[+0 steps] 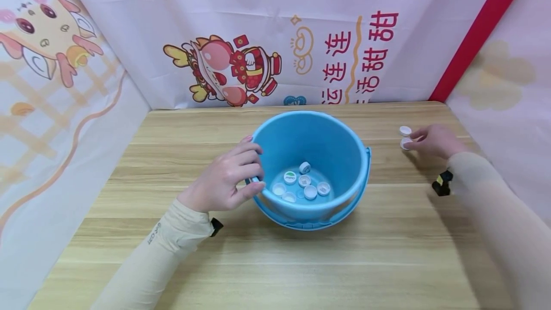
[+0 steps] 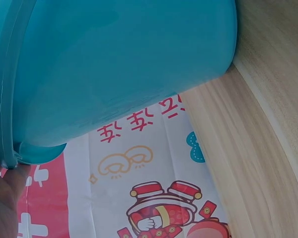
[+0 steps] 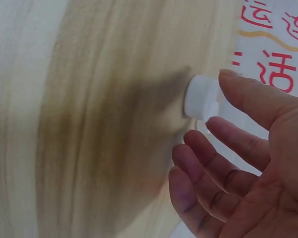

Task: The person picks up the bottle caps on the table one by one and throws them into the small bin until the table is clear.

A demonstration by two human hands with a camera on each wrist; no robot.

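A blue bucket (image 1: 310,133) stands mid-table with several white bottle caps (image 1: 310,192) on its bottom, one printed green. My left hand (image 1: 230,173) grips its left rim, fingers over the edge and thumb outside; in the left wrist view the bucket wall (image 2: 124,64) fills the top and only part of the hand (image 2: 5,198) shows. Far right, my right hand (image 1: 436,141) reaches to a white bottle cap (image 1: 406,144) on the table. In the right wrist view, thumb and forefinger are spread on either side of that cap (image 3: 199,96), other fingers loosely bent.
Another white bottle cap (image 1: 405,130) lies just behind the one at my right hand. The bucket's blue handle (image 1: 367,171) hangs down around its front and right side. Printed cloth (image 1: 267,13) walls the wooden table (image 1: 344,271) at the back and both sides.
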